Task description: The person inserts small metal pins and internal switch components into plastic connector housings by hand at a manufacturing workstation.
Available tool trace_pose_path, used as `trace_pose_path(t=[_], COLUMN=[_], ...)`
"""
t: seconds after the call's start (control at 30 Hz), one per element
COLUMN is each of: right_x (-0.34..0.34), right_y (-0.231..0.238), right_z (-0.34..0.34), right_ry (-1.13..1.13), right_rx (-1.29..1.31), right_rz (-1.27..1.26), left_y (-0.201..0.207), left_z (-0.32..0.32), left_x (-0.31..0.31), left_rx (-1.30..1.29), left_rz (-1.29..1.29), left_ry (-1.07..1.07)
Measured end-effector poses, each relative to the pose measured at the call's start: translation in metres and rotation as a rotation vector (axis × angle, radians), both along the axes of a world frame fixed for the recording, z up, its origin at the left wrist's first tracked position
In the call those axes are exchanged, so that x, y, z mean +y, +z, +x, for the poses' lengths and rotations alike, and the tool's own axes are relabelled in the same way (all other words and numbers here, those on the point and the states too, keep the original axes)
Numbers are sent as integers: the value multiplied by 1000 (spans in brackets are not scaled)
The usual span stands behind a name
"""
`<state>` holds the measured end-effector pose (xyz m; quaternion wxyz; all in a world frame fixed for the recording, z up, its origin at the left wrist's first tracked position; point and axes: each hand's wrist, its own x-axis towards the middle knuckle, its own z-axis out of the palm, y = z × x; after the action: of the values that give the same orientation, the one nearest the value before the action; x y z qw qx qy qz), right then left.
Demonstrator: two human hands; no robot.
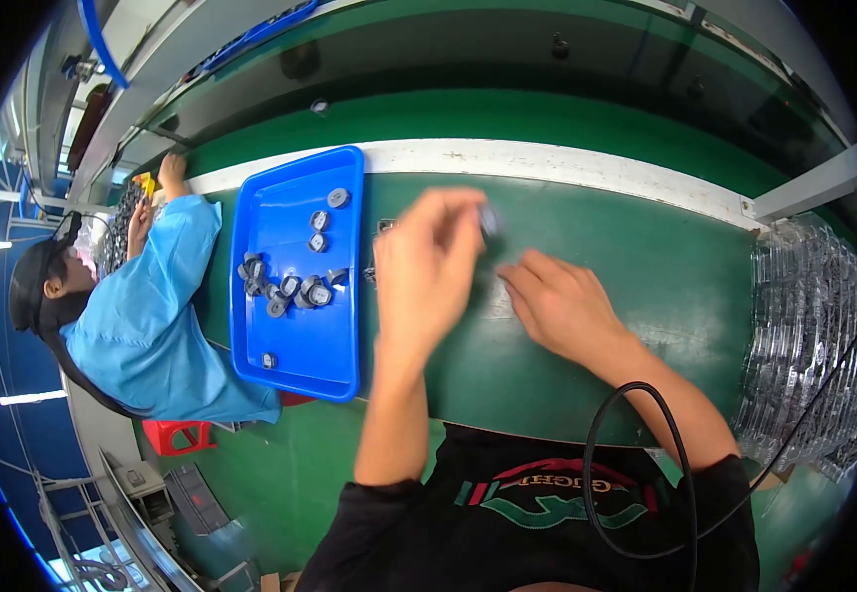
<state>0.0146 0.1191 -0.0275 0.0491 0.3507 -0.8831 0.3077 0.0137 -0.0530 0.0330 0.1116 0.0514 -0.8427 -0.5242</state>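
My left hand (426,264) is raised over the green worktop (665,286), its fingers closed on a small round grey part (490,221) that is smeared by motion. Just to the right, my right hand (558,301) has its thumb and fingertips pressed together. Whatever those fingertips hold, if anything, is too small to make out. Beside my left forearm lies a blue tray (295,373). Several round dark grey parts (310,292) are in it, most bunched near its middle. Some small dark items show partly behind my left hand.
A stack of clear plastic trays (803,335) stands at the right end. Beyond a white rail (547,163) runs a green belt (428,118) carrying a small part (319,106). At left a co-worker in a blue smock (152,316) works. A black cable (591,444) loops by my right arm.
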Motion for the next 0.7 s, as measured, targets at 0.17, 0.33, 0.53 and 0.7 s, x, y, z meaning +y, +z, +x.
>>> trace_pose_path(t=[0.17, 0.33, 0.53, 0.7], right_x=[-54, -59, 6, 35], right_y=[-2, -9, 12, 5], right_z=[-44, -60, -36, -10], right_ry=[129, 147, 129, 82], right_rx=[-29, -1, 541, 337], right_rz=[-119, -112, 216, 126], left_y=[-19, -43, -50, -49], left_z=[84, 112, 112, 90], left_x=[5, -17, -22, -4], left_rx=[-194, -254, -126, -104], left_rz=[752, 903, 993, 728], left_ry=[-68, 26, -41, -32])
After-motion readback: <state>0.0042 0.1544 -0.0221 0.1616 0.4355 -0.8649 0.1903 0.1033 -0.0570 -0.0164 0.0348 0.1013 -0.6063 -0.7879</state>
